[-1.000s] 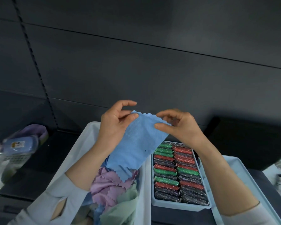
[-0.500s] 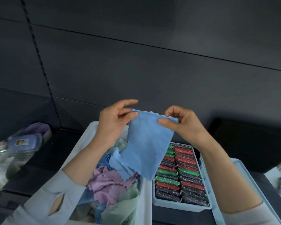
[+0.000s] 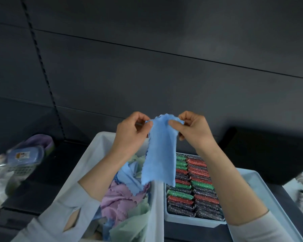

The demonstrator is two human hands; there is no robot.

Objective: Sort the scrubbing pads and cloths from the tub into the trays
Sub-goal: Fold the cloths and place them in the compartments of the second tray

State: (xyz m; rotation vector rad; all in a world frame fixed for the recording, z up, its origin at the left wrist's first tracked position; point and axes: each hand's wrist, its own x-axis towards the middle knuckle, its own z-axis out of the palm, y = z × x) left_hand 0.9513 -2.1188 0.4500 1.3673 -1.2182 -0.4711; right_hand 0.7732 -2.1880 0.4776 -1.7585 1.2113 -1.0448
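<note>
Pinching blue cloth [image 3: 160, 151] — both hands [image 3: 164, 130].

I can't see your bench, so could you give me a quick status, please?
Both hands, left and right, pinch blue cloth above tub. Pad tray full. Nothing in the way.

Off to your left, a blue lidded box [image 3: 25, 154] sits on a white mesh basket [image 3: 16, 170] on the dark worktop [image 3: 47, 173]. Behind everything you face a dark panelled wall [image 3: 164, 67].

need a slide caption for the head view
Both hands pinch a blue cloth above the tub, beside a tray of scrubbing pads.
</note>
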